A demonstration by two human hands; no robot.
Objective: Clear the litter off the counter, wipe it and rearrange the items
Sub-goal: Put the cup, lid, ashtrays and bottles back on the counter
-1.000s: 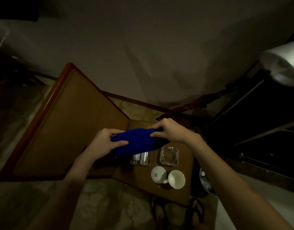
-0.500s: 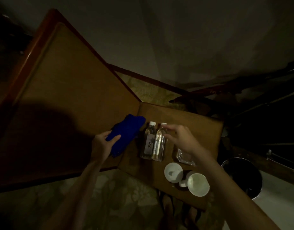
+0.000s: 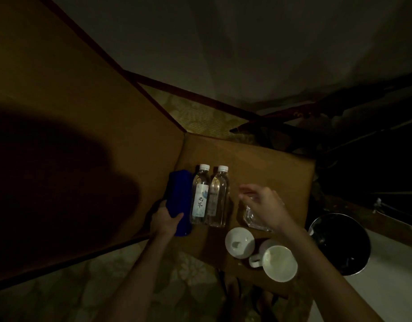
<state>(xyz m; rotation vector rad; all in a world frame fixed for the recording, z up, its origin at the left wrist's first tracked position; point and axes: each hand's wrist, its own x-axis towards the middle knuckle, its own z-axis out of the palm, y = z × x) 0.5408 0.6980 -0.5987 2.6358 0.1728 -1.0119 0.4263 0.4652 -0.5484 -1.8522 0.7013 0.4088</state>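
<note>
My left hand (image 3: 166,220) grips a folded blue cloth (image 3: 180,196) lying on the wooden counter (image 3: 258,166), just left of two clear water bottles (image 3: 209,196) with white caps standing side by side. My right hand (image 3: 263,203) hovers with loosely spread fingers over a glass ashtray (image 3: 255,220), holding nothing. In front of the ashtray sit a white saucer (image 3: 239,242) and a white cup (image 3: 279,263) with its handle towards the saucer.
A large brown table top (image 3: 72,147) adjoins the counter on the left. A round dark bin (image 3: 339,242) stands on the floor to the right. Patterned carpet (image 3: 107,287) lies below, and a pale wall rises behind.
My right hand let go of the cloth and moved right, past the bottles, over the ashtray. My left hand brought the cloth down beside the bottles. The camera has tilted closer.
</note>
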